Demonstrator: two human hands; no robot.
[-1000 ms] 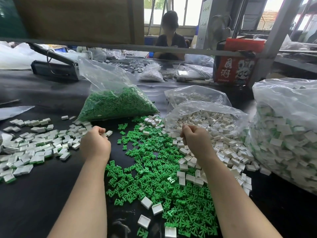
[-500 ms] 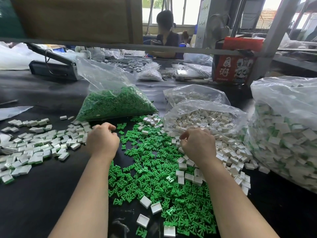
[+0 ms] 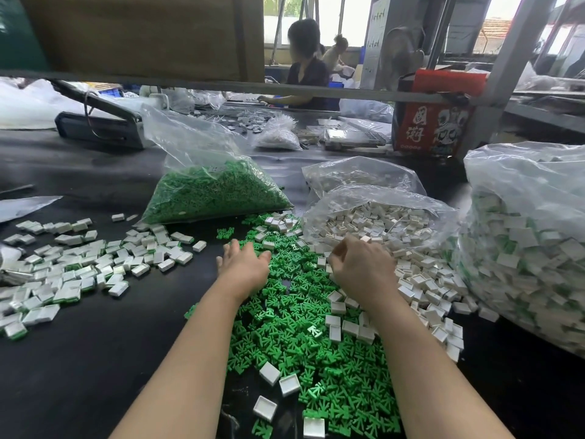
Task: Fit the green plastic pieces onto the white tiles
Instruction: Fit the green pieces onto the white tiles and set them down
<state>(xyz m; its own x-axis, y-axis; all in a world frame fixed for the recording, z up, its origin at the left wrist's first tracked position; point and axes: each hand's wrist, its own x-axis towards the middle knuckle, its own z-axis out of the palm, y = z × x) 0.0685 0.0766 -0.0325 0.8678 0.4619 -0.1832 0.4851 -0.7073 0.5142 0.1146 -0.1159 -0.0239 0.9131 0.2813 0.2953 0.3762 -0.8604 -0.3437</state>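
A heap of loose green plastic pieces (image 3: 294,331) covers the black table in front of me. White tiles (image 3: 421,280) spill from an open clear bag to its right. My left hand (image 3: 243,264) lies flat on the heap's far left edge, its fingers straight and spread over the green pieces. My right hand (image 3: 357,264) hovers where the green heap meets the white tiles. Its fingers are curled downward and seem to pinch a white tile, which is mostly hidden under the hand. Fitted tiles with green backs (image 3: 72,267) lie scattered at the left.
A clear bag of green pieces (image 3: 215,194) stands behind the heap. A large bag of fitted tiles (image 3: 525,258) fills the right side. A red carton (image 3: 433,128) and a shelf post stand at the back right. Two people work beyond the table.
My left hand moved right from the fitted tiles onto the green heap and opened from a fist. My right hand stayed curled at the white tiles, shifting only slightly.
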